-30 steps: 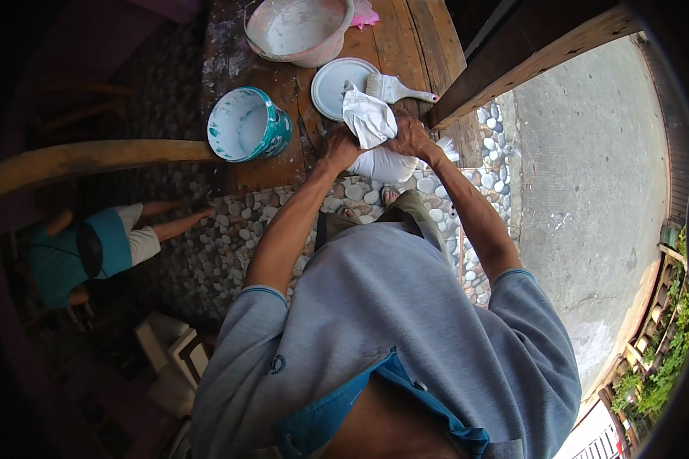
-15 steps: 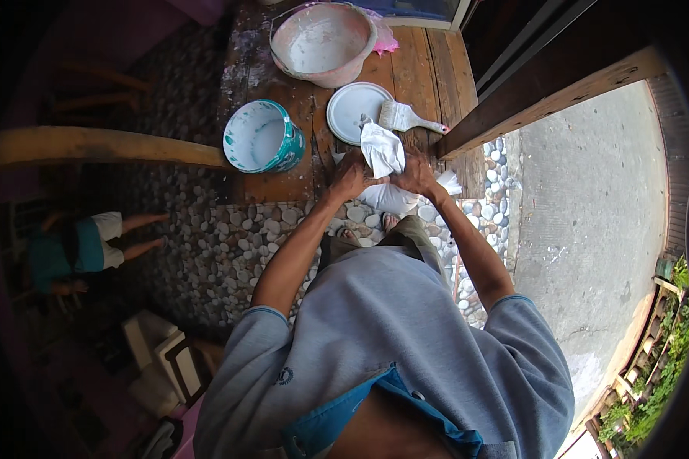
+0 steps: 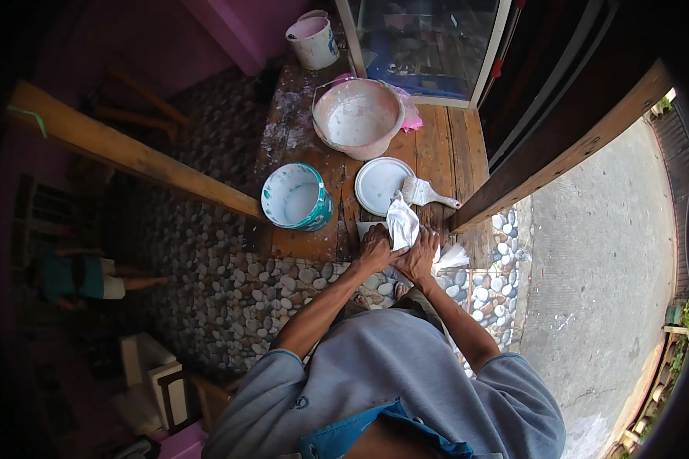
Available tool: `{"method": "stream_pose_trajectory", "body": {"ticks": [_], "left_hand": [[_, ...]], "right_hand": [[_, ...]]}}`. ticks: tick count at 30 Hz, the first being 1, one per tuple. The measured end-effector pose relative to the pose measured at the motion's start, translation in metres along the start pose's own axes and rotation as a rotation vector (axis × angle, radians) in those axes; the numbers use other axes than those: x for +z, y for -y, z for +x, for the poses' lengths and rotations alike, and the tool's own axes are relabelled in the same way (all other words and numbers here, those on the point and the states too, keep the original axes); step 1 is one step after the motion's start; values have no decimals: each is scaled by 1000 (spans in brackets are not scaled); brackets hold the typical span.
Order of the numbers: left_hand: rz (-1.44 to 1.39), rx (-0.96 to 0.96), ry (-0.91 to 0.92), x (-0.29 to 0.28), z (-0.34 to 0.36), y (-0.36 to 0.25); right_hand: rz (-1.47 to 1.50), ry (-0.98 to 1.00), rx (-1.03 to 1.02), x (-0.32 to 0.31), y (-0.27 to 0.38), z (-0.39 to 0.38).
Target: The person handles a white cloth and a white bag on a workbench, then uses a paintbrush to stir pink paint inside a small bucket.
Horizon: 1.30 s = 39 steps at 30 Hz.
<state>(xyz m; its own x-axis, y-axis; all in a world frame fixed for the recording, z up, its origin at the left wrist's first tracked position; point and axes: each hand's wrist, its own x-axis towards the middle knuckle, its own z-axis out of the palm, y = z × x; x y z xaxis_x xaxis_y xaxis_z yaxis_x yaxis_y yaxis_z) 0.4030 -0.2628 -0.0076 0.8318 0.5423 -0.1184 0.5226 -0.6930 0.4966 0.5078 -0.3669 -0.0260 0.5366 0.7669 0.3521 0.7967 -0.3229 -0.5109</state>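
Note:
My left hand (image 3: 373, 249) and my right hand (image 3: 416, 258) are closed around a crumpled white plastic packet (image 3: 402, 223), one on each side, near the table's front edge. White bag material (image 3: 448, 258) shows behind and beside my right hand. Just beyond the packet, a white round lid (image 3: 378, 183) lies with a paint-caked brush (image 3: 429, 193) over its right part. A teal paint bucket (image 3: 292, 200), whitish inside, stands to the left.
The wooden table (image 3: 455, 141) also holds a large pinkish basin (image 3: 356, 122) and a white pail (image 3: 311, 46). Wooden posts (image 3: 559, 145) flank it. A glass-paned frame (image 3: 413, 57) is behind. Another person (image 3: 80, 279) stands on the pebbled floor at left; a concrete path (image 3: 589, 291) runs right.
The view has tilted up, showing more behind the table, so the tabletop appears lower. My hands stay on the packet. The other person has shifted posture slightly.

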Motion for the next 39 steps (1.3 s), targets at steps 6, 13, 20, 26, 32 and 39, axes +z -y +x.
{"method": "stream_pose_trajectory", "body": {"ticks": [6,13,20,26,32,39], "left_hand": [[-20,-25,12,-21,4,-14],[-1,68,-28,3,-5,-2],[-175,64,-107,-5,-3,-11],[-249,14,99,-25,-6,-6],[-307,109,-155,-9,-22,-2],[-328,189,-126,-20,-13,-9]], "right_hand": [[-33,-1,56,19,-2,1],[157,38,13,24,-9,-2],[182,18,15,32,-24,-1],[176,118,76,32,-18,9],[305,30,38,80,-52,-7],[139,-36,-369,96,-104,-4]]}}
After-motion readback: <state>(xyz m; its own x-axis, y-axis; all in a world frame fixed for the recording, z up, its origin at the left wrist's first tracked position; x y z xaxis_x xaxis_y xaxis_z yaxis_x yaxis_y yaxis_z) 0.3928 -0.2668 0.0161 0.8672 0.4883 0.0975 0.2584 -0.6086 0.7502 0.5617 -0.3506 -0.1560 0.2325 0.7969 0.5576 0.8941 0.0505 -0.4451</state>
